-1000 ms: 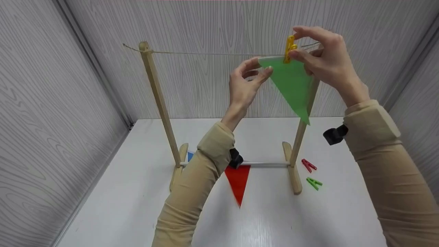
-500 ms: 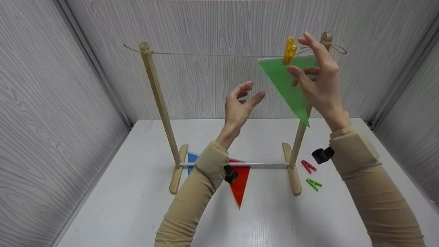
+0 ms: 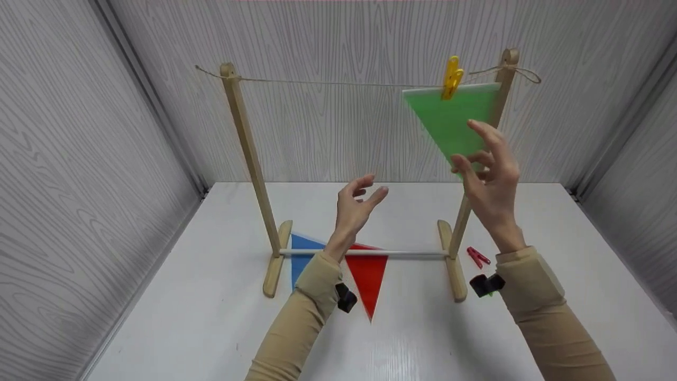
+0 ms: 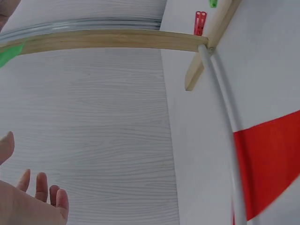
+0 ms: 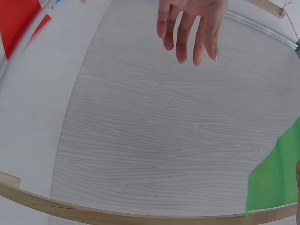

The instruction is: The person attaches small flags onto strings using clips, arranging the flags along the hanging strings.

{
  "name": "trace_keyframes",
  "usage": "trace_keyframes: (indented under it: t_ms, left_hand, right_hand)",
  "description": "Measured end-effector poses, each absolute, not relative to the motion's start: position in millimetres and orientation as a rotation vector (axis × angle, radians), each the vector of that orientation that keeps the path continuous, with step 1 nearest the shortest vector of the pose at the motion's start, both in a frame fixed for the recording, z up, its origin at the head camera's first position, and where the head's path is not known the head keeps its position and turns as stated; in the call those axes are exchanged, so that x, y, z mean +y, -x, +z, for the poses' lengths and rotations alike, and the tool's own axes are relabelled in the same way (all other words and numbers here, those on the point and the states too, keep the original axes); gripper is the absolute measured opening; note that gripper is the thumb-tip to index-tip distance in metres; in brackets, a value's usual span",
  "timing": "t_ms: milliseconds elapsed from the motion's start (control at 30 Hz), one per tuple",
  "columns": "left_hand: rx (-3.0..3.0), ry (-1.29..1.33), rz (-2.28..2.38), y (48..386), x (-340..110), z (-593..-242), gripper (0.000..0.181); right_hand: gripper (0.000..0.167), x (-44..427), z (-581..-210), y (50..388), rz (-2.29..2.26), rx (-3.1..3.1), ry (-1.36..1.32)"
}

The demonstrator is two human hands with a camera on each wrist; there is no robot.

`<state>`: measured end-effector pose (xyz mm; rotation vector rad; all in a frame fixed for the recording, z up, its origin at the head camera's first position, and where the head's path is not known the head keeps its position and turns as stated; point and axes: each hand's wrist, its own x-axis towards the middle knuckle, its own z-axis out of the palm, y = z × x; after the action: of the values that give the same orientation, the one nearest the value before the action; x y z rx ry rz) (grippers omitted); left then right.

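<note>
A green triangular flag (image 3: 449,114) hangs from the string (image 3: 338,83) near the right post, held by a yellow clothespin (image 3: 452,79). My right hand (image 3: 493,177) is in front of the flag's lower part, fingers loosely bent and holding nothing; contact with the flag cannot be told. Lower and further left, my left hand (image 3: 353,209) is in the air with relaxed fingers and nothing in them. A red flag (image 3: 370,272) and a blue flag (image 3: 302,262) lie at the white crossbar (image 3: 412,253). In the left wrist view the red flag (image 4: 267,159) shows at the right.
Two wooden posts, left (image 3: 248,159) and right (image 3: 463,217), stand on wooden feet on the white table (image 3: 185,317). A red clothespin (image 3: 478,257) lies right of the right foot, with a green one mostly hidden by the right wrist camera. Grey wood-patterned walls (image 3: 317,132) enclose the table.
My left hand let go of the green flag's top corner and moved down. My right hand released the yellow clothespin and came down too. Flag and clothespin stay up at the string.
</note>
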<state>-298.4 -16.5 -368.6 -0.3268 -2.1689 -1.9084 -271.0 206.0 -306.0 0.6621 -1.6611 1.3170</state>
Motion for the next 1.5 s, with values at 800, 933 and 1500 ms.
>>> trace_keyframes:
  t_ms: [800, 933, 1500]
  left_hand:
    - [-2.575, 0.159, -1.555, 278, -68, -465, 0.036]
    - [-2.665, 0.134, -1.517, 274, -70, -474, 0.035]
    - [-2.876, 0.215, -1.447, 265, -81, -494, 0.038]
  right_hand:
    - [0.032, 284, -467, 231, 1.744, -1.842, 0.036]
    - [0.029, 294, -479, 226, 1.865, -1.881, 0.217]
    - [0.038, 321, -501, 218, 1.801, -2.327, 0.504]
